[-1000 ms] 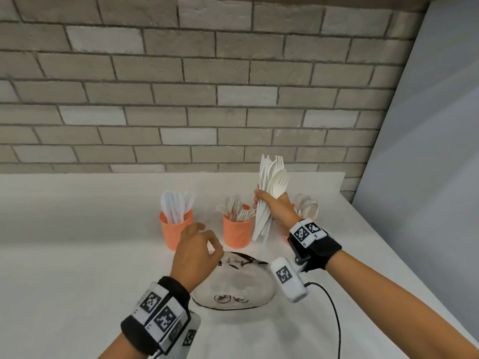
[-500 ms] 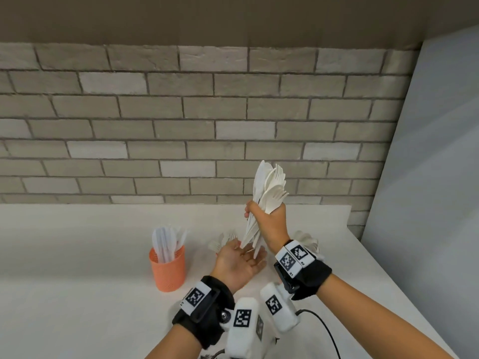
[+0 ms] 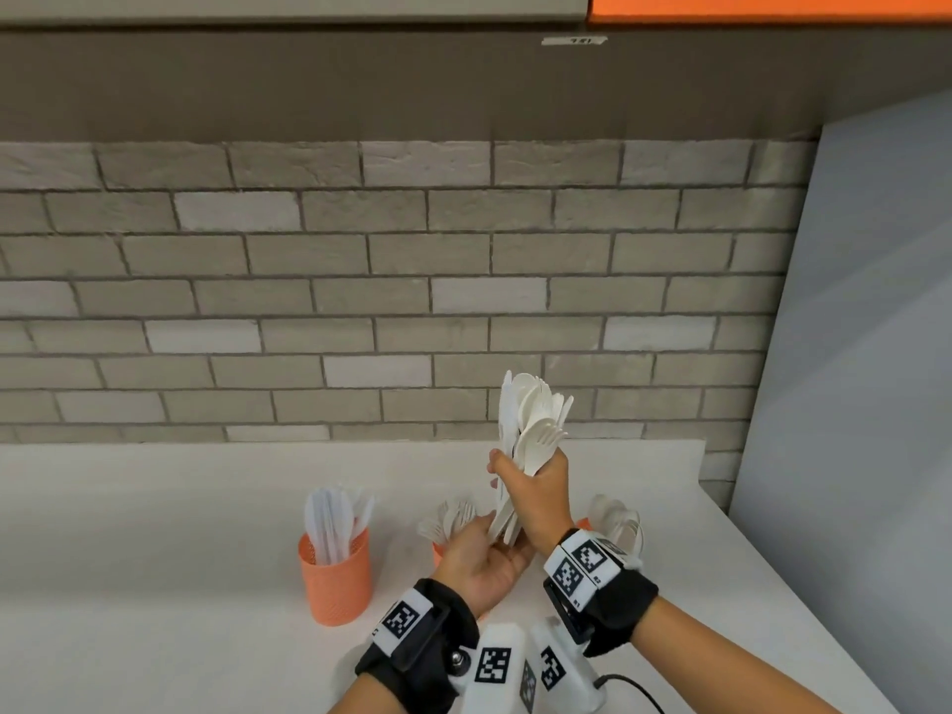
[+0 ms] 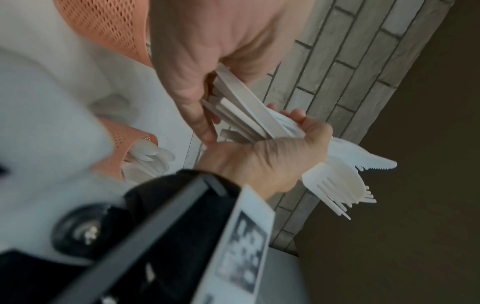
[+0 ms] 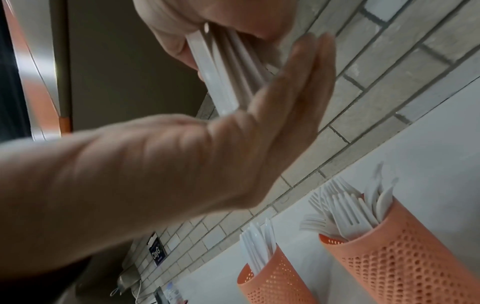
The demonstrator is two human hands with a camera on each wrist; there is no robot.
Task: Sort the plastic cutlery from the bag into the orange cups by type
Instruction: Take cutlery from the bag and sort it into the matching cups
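Observation:
My right hand (image 3: 536, 487) grips an upright bundle of white plastic cutlery (image 3: 530, 420), forks, spoons and knives mixed, above the white counter (image 3: 154, 533). My left hand (image 3: 484, 559) lies flat, palm up, against the handle ends (image 5: 226, 72) below. Three orange mesh cups stand behind. The left cup (image 3: 335, 579) holds knives. The middle cup of forks (image 5: 389, 257) is mostly hidden by my left hand in the head view. The right cup of spoons (image 4: 130, 148) sits behind my right wrist. The bag is out of sight.
A grey brick wall (image 3: 360, 301) runs along the back of the counter. A plain grey panel (image 3: 850, 404) closes the right side. The counter's right edge runs close to my right forearm. A black cable (image 3: 633, 687) trails from my right wrist camera.
My left hand rose from over the bag and came palm-up under the bundle's handle ends. The right hand kept its grip and moved slightly left. The bag dropped out of view.

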